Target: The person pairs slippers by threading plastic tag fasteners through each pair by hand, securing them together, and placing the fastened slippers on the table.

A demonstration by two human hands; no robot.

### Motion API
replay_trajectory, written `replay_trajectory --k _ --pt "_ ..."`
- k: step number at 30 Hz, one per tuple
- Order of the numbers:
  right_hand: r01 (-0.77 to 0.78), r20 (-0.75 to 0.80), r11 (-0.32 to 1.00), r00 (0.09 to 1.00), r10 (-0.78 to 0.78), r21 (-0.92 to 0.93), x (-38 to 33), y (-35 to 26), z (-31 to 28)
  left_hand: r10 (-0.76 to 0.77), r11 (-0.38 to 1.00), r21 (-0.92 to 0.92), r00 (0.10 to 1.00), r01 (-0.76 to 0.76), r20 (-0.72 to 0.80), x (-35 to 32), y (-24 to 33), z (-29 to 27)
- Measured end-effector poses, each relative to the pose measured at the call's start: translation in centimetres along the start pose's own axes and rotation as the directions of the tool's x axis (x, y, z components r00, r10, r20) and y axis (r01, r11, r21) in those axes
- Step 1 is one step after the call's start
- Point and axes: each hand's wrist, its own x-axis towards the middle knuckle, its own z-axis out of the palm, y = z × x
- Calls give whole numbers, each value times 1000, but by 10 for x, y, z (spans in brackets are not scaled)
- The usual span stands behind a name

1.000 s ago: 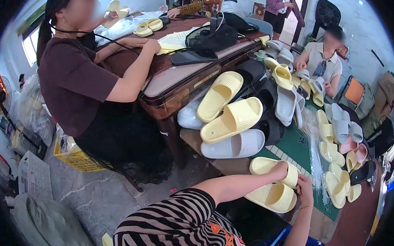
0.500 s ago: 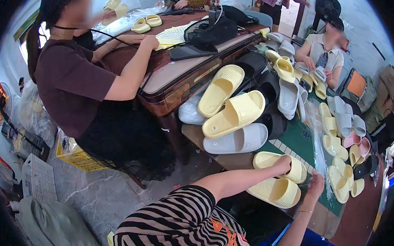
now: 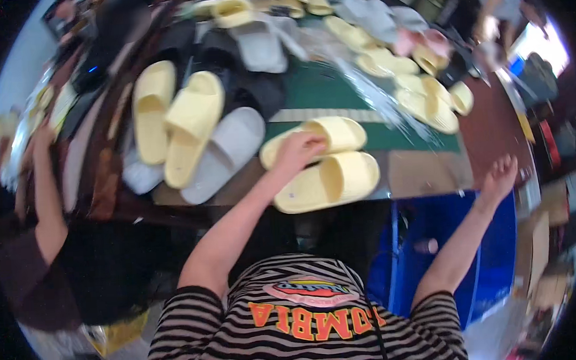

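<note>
Two pale yellow slippers lie side by side near the front of the table, the far slipper (image 3: 344,133) and the near slipper (image 3: 353,180). My left hand (image 3: 301,148) reaches over the far one, its bent fingers closed at the opening of the strap. Out to the right, my right hand (image 3: 500,177) is raised near the table's right front corner, apart from the slippers. Its fingers are a little curled and slightly apart, somewhat blurred, with nothing visible in them.
Left of the pair are more yellow slippers (image 3: 197,119), a grey slipper (image 3: 225,154) and black ones. A clear plastic sheet (image 3: 388,100) crosses the green tabletop (image 3: 322,87). Yellow slippers (image 3: 430,104) and pink slippers (image 3: 417,41) stand at right; a blue bin (image 3: 435,257) is below. People are at left and far right.
The view has swung to the right and down. My right hand has moved away from the slippers to the right. My left hand stays at the far yellow slipper.
</note>
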Motion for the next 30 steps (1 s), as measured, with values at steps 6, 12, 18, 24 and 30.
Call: replay_trajectory --k 6,12,18,24,30 --pt "-140 -102 393 988 117 -909 -62 88 149 120 846 502 982 -178 145 -13 15 14" --pt "49 57 30 876 479 -998 -142 180 194 131 849 527 978 -27 -161 -40 36 31" --pt "20 78 125 873 482 -992 -157 210 230 -30 900 419 975 123 -222 -54 39 18" --pt "70 145 191 897 418 -979 -152 226 240 13 940 338 987 43 -161 -56 32 6" --pt "79 200 395 940 275 -915 -145 239 247 -39 926 365 986 96 -160 -53 35 6"
